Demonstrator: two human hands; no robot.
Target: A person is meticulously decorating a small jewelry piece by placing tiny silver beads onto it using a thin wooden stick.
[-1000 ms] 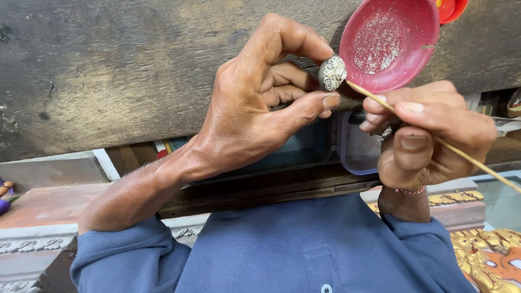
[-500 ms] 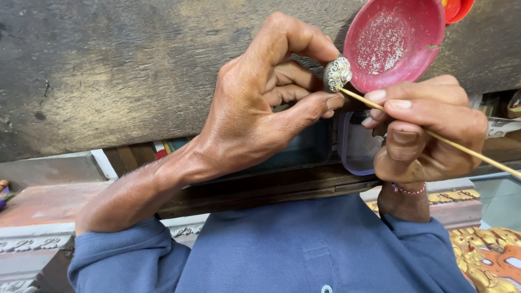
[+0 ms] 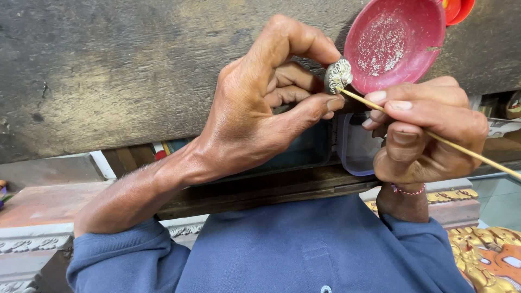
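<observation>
My left hand (image 3: pixel 260 108) pinches a small round silver ornament (image 3: pixel 338 74) between forefinger and thumb, above the dark wooden workbench (image 3: pixel 108 70). My right hand (image 3: pixel 429 130) grips a thin wooden stick (image 3: pixel 467 152), held like a pen. The stick's tip touches the lower edge of the ornament. A red plastic dish (image 3: pixel 396 43) dusted with pale powder sits on the bench just right of the ornament.
A clear plastic box (image 3: pixel 355 146) sits under the bench edge between my hands. Carved gold and red woodwork (image 3: pixel 488 255) lies at the lower right. A pale carved moulding (image 3: pixel 32 244) runs along the lower left. My blue sleeves and shirt (image 3: pixel 304 249) fill the bottom.
My left hand has turned the ornament slightly, so more of its patterned face shows. The stick's tip stays against the ornament. Both hands remain in nearly the same place.
</observation>
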